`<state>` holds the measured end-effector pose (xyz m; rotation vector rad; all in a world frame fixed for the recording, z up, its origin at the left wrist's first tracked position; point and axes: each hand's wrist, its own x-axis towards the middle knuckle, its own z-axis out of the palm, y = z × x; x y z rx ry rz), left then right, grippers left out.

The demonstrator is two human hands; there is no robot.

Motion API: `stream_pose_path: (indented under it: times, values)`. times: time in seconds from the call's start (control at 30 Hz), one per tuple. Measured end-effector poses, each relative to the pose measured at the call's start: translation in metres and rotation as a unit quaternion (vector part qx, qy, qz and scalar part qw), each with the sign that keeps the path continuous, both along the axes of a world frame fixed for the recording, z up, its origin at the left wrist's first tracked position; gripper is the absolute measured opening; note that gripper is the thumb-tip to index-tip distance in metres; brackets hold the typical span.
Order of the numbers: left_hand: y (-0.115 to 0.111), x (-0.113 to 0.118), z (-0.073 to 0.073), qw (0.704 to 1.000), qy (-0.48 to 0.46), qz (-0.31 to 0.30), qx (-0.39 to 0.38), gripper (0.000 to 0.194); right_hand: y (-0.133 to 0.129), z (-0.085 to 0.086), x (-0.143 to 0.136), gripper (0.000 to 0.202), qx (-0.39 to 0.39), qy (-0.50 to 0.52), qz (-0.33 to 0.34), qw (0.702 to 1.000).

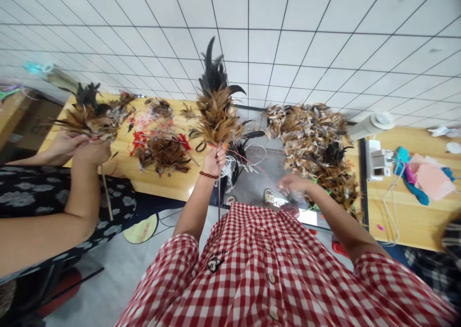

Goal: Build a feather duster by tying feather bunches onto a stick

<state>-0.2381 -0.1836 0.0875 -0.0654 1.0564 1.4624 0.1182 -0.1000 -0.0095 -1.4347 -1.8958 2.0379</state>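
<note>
My left hand (213,161) is closed around the stick of a feather duster (217,111), just below its feathers. The duster stands upright, brown feathers below and long black ones at the tip; its bare stick runs down past my wrist. From its base a thin red string (248,163) stretches down to the right, toward my right hand (293,184). That hand is blurred, its fingers drawn together at the string's end, low over a grey tabletop. Close to its right lies a large heap of brown feathers (309,135). White strings (227,173) hang beside my left hand.
To the left, a co-worker's hands (88,147) hold another feather duster (88,108). Feather bundles (163,154) with red ties lie on the wooden table (162,185). A dark-edged divider (363,173), a white power adapter (380,159) and colourful cloths (428,175) are at the right.
</note>
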Motion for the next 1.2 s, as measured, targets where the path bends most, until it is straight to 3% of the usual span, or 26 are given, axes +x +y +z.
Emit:
stream_pose_path:
  times: [0.07, 0.23, 0.3, 0.4, 0.5, 0.6, 0.67, 0.73, 0.87, 0.93, 1.03, 1.2]
  values:
    - [-0.007, -0.002, -0.005, 1.000, -0.003, 0.023, -0.005, 0.025, 0.035, 0.002, -0.057, 0.015, 0.120, -0.026, -0.005, 0.992]
    - [-0.024, -0.006, -0.014, 0.998, -0.024, 0.061, 0.006, 0.022, 0.089, -0.021, -0.212, 0.025, 0.150, -0.081, -0.054, 0.984]
    - [-0.030, -0.006, -0.016, 0.996, -0.030, 0.080, 0.012, 0.023, 0.094, -0.034, -0.253, 0.028, 0.147, -0.112, -0.062, 0.981]
    - [-0.036, -0.005, -0.017, 0.995, -0.029, 0.094, 0.005, 0.023, 0.096, -0.046, -0.283, 0.026, 0.133, -0.161, -0.089, 0.974]
    - [-0.038, -0.005, -0.016, 0.995, -0.025, 0.098, -0.007, 0.023, 0.100, -0.048, -0.284, 0.018, 0.117, -0.155, -0.120, 0.974]
    - [-0.031, -0.006, -0.016, 0.995, -0.028, 0.101, -0.001, 0.021, 0.105, -0.039, -0.263, 0.010, 0.097, -0.119, -0.127, 0.980]
    - [-0.020, -0.004, -0.017, 0.995, -0.034, 0.099, 0.010, 0.021, 0.103, -0.028, -0.236, 0.014, 0.060, -0.078, -0.141, 0.985]
    - [-0.006, 0.001, -0.019, 0.995, -0.046, 0.090, 0.022, 0.022, 0.094, -0.012, -0.205, 0.023, 0.025, -0.024, -0.196, 0.980]
    - [0.025, 0.024, -0.022, 0.995, -0.086, 0.044, 0.027, 0.028, 0.057, 0.024, -0.164, 0.042, -0.031, 0.153, -0.291, 0.944]
    - [0.037, 0.037, -0.023, 0.995, -0.091, 0.026, 0.015, 0.028, 0.035, 0.039, -0.164, 0.045, -0.051, 0.229, -0.283, 0.930]
    - [0.049, 0.055, -0.027, 0.997, -0.076, 0.019, -0.009, 0.030, 0.012, 0.051, -0.181, 0.044, -0.025, 0.253, -0.285, 0.924]
    - [0.057, 0.070, -0.031, 0.998, -0.053, -0.025, 0.002, 0.031, 0.001, 0.047, -0.200, 0.042, 0.000, 0.255, -0.374, 0.891]
